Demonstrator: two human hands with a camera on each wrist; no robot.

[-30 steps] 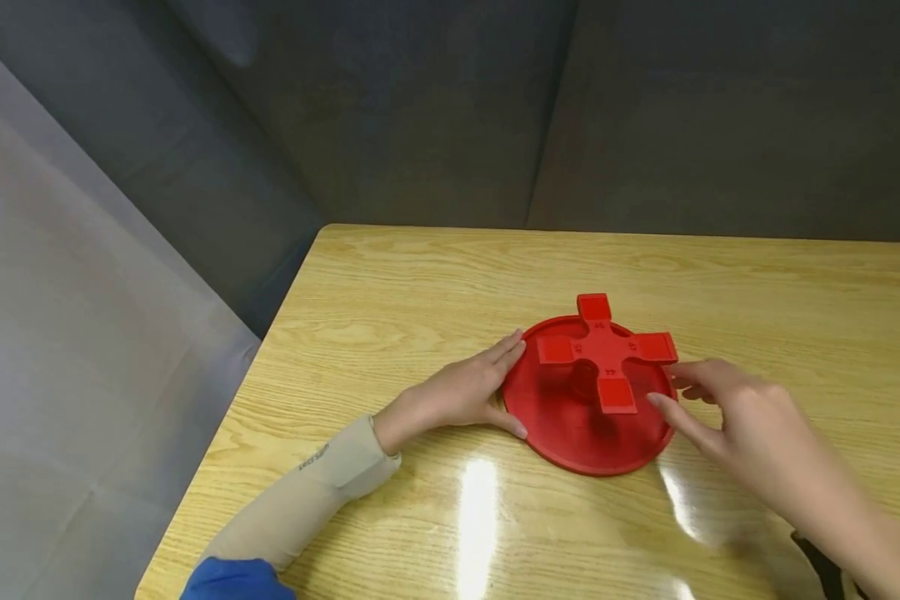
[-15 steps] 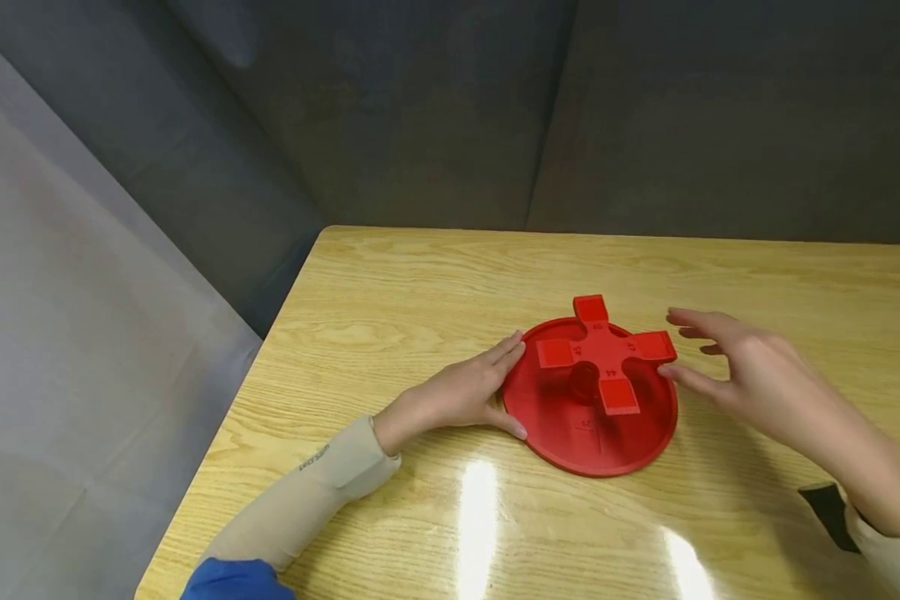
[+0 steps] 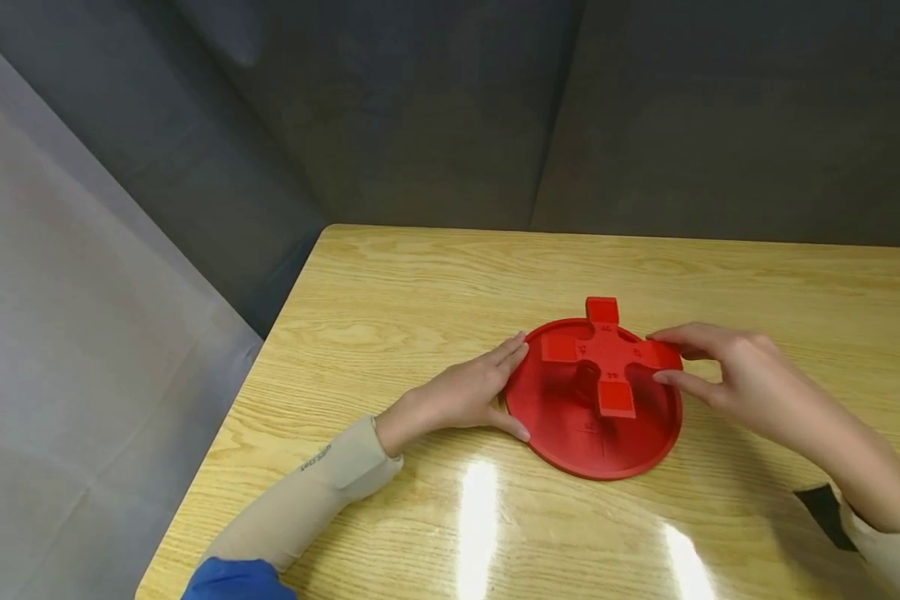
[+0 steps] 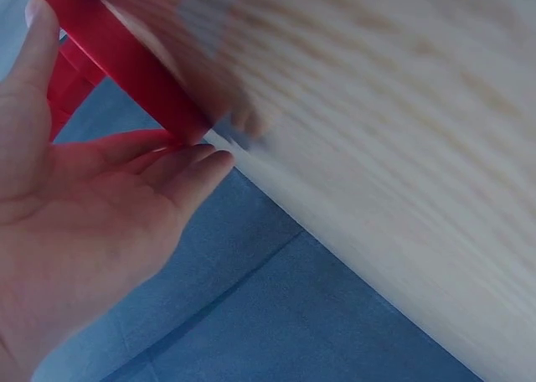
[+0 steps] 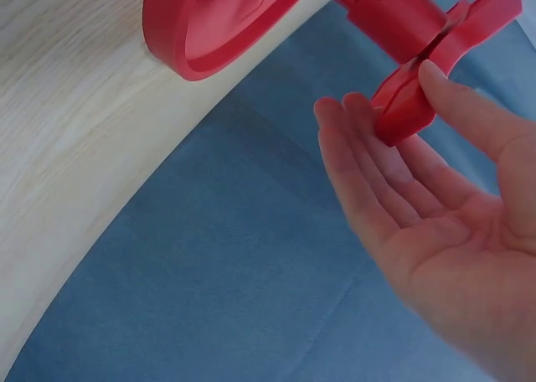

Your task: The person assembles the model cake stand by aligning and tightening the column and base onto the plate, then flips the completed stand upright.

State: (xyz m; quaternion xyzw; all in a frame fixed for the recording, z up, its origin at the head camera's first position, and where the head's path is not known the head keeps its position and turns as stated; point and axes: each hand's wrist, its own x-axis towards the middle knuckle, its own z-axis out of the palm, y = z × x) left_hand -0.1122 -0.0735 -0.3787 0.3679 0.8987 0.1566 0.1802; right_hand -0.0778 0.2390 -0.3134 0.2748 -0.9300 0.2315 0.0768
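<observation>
A red round base with a raised rim (image 3: 645, 450) lies on the table, with a short red post (image 5: 394, 18) at its middle. On the post sits a red four-armed cross piece (image 3: 606, 352) with small numbers on its arms. My left hand (image 3: 468, 392) rests against the base's left edge, its thumb and fingers spread along the rim (image 4: 134, 64). At the right, my right hand (image 3: 750, 387) pinches the cross piece's right arm (image 5: 406, 105) between thumb and fingers. Some of the post is hidden under the cross.
The wood-grain table (image 3: 390, 317) ends at a left edge and a far edge, with a dark cloth backdrop (image 3: 435, 125) behind. A pale cloth (image 3: 82, 358) hangs at the left. A dark strap (image 3: 825, 512) shows by the right wrist.
My right hand first moved up and away from the base's right rim, then came in left onto the cross piece's right arm. The cross shifted slightly right; the left hand stayed at the rim.
</observation>
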